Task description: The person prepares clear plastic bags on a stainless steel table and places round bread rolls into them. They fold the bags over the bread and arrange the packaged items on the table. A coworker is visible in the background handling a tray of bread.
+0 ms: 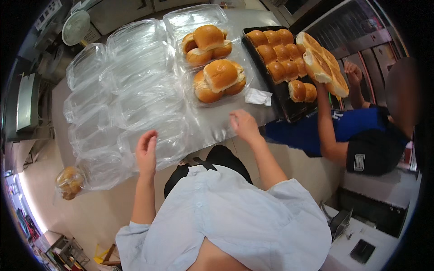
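Counter (217,124): steel, covered for the most part with clear plastic clamshell boxes laid open in rows.

Filled boxes: two, at the far middle. The farther filled box (205,43) and the nearer filled box (219,81) each hold a small heap of round, golden buns with a pale filling showing at the split.

Empty boxes (131,86): the larger share, spread across the left and near part of the counter, none with a bun in it, all lids open.

Bagged bun (68,182): one, in clear wrap, at the counter's near left corner, apart from the boxes.

Baking tray (289,110): dark, at the right of the counter, with rows of plain buns on it; a co-worker's arm (323,122) reaches over it, lifting a slab of joined buns (323,63).

Left hand (147,151): fingers loosely together and half curled, holding nothing, at the near edge of the empty boxes.

Right hand (244,125): fingers bent, holding nothing, on bare counter just below the nearer filled box and beside a small white paper (258,96).

Progress, as judged: packing is at an early stage, with two boxes filled, none closed, and many left to fill.
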### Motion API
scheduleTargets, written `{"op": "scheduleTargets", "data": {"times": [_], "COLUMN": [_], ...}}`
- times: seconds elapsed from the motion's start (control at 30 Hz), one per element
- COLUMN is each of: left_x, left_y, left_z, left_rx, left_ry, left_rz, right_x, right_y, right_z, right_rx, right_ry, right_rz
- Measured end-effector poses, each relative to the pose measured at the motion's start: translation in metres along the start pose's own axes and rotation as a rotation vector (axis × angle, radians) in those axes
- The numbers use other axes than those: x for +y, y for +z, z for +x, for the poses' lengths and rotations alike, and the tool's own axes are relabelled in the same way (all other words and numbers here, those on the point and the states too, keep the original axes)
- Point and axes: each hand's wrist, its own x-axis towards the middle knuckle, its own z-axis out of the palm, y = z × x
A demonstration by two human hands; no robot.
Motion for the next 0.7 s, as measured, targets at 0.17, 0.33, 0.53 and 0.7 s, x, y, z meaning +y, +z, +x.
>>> {"op": "scheduleTargets", "data": {"times": [0.17,0.33,0.53,0.7], "left_x": [-0.021,-0.096,-0.154,-0.094], "left_y": [0.12,0.183,0.2,0.24], "left_z": [0.057,0.14,0.164,0.153], "left_rx": [0.028,0.248,0.398,0.527], "left_ry": [-0.386,-0.507,-0.298,-0.091], "left_rz": [-0.345,0.027,0.136,0.041], "right_x": [0.094,0.156,0.176,0.193], "right_y": [-0.014,0.009,0.021,0.019], "right_z": [0.098,0.165,0.176,0.175], "right_rx": [0.287,0.172,-0.182,-0.164], "right_ry": [0.2,0.161,0.107,0.129], "right_rz": [0.329,0.173,-0.112,-0.092]}}
